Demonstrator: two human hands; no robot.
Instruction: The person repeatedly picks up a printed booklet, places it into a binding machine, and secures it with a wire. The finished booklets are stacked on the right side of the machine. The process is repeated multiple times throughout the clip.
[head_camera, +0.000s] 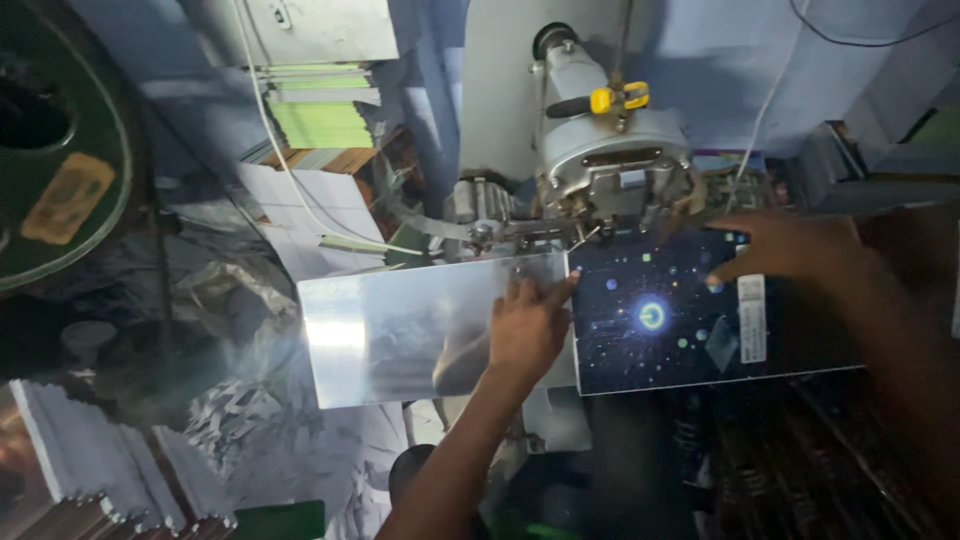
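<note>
The dark starry cover (690, 320) is pressed flat under the stitching machine head (610, 150) by 2 open hands: left hand (525, 330) at its left edge, right hand (790, 245) far right. Fingertips seem near the stitching point and could be caught; uneven pressure could skew the cover.

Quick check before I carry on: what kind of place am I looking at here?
Probably a small bookbinding or print-finishing workshop. A grey stitching machine stands over an opened dark starry cover that the left hand and right hand press flat, with stacks of paper and trimmed bundles around.
</note>
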